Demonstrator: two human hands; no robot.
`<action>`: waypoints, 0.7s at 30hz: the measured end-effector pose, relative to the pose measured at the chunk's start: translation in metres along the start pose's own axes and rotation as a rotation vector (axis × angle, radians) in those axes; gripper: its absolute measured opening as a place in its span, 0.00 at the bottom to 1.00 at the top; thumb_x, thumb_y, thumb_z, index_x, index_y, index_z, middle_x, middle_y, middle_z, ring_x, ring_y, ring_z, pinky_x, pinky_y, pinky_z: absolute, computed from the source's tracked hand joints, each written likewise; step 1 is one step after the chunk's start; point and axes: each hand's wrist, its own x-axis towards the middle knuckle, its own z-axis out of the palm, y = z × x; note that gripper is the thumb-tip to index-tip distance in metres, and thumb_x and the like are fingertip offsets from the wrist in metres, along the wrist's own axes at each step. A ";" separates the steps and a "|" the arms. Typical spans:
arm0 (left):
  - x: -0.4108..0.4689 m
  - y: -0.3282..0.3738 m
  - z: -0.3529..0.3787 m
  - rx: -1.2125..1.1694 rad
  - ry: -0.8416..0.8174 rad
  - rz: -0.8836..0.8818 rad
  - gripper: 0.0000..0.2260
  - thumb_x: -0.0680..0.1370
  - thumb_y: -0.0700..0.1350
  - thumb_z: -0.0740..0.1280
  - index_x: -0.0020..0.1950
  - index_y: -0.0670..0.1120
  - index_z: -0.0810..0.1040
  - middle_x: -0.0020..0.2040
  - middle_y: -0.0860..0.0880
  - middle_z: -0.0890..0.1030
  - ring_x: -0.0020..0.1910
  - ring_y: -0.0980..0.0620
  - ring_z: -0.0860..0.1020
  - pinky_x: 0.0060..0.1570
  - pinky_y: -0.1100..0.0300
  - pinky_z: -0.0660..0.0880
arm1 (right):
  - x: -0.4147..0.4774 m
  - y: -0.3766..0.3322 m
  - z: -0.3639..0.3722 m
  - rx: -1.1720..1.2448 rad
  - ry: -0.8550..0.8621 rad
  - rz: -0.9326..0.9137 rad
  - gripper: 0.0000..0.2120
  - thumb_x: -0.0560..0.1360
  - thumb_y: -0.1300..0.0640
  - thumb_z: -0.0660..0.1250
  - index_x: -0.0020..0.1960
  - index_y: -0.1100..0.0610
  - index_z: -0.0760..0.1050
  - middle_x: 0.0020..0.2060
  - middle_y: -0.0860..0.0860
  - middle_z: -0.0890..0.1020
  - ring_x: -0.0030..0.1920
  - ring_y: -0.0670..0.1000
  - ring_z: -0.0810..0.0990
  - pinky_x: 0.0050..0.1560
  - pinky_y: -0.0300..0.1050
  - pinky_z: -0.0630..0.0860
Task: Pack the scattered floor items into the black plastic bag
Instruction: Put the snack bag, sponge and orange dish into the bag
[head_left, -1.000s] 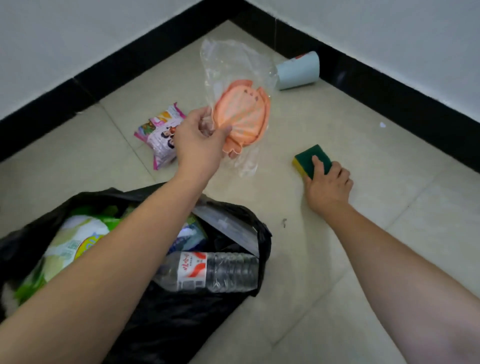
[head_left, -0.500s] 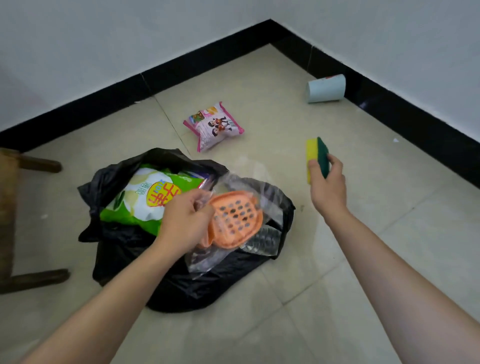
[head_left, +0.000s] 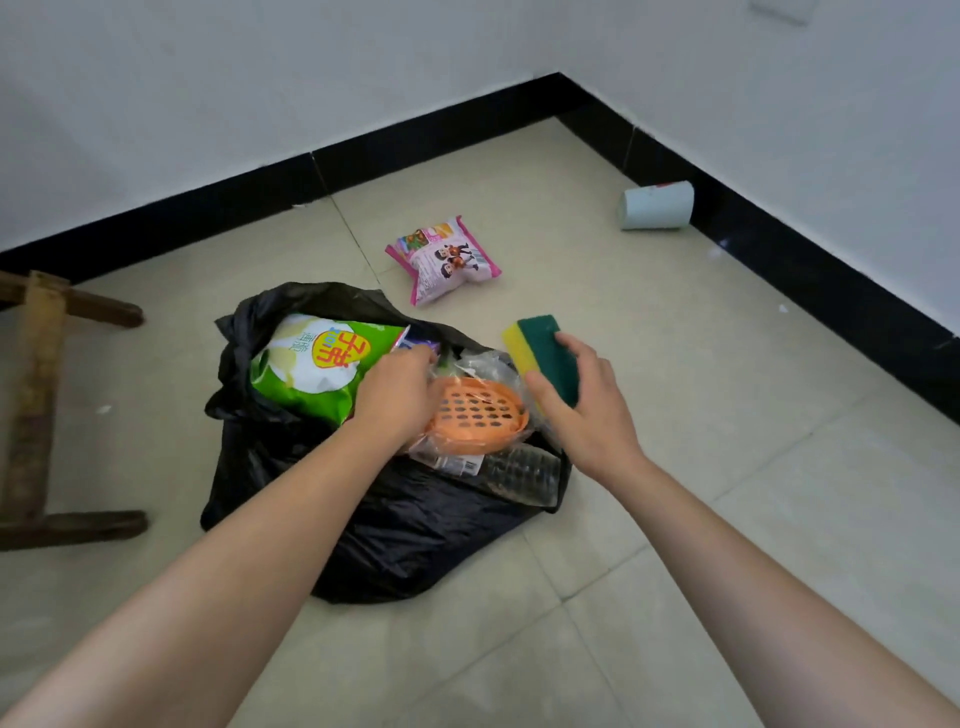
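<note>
- Black bag (head_left: 395, 525) slumped open on tiled floor (head_left: 727, 467).
- Inside bag: green snack packet (head_left: 311, 369) at far left, clear bottle (head_left: 524, 470) at near right edge.
- Left hand (head_left: 397, 397) over bag mouth, fingers curled on orange perforated dish (head_left: 475, 418) in clear wrap, resting on bag's contents.
- Right hand (head_left: 587, 410) at bag's right rim, fingers clamped on yellow-green sponge (head_left: 545, 358), held above floor.
- Beyond bag: pink snack packet (head_left: 444, 260) lying flat.
- Far right of bag, against black baseboard (head_left: 831, 270): pale cup (head_left: 655, 206) on its side.
- Left of bag: wooden frame (head_left: 36, 410).
</note>
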 end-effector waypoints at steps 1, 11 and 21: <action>0.002 0.000 -0.002 -0.011 0.002 0.015 0.18 0.77 0.52 0.69 0.62 0.44 0.77 0.57 0.40 0.81 0.57 0.38 0.78 0.52 0.49 0.74 | -0.003 -0.001 0.002 -0.014 -0.031 -0.033 0.30 0.77 0.37 0.64 0.75 0.42 0.60 0.67 0.49 0.70 0.65 0.47 0.70 0.63 0.45 0.69; -0.065 -0.003 -0.028 -0.406 0.494 0.174 0.07 0.80 0.45 0.64 0.47 0.43 0.78 0.39 0.52 0.75 0.38 0.53 0.72 0.40 0.60 0.69 | -0.017 0.010 0.039 -0.410 -0.237 -0.249 0.34 0.78 0.32 0.56 0.80 0.43 0.57 0.67 0.55 0.69 0.68 0.56 0.69 0.68 0.52 0.70; -0.097 -0.060 0.012 0.447 0.032 0.432 0.22 0.79 0.57 0.58 0.65 0.44 0.76 0.60 0.45 0.78 0.58 0.42 0.77 0.60 0.46 0.71 | -0.001 0.005 0.047 -0.463 -0.223 -0.177 0.34 0.78 0.31 0.55 0.79 0.44 0.57 0.67 0.55 0.70 0.65 0.58 0.70 0.66 0.52 0.69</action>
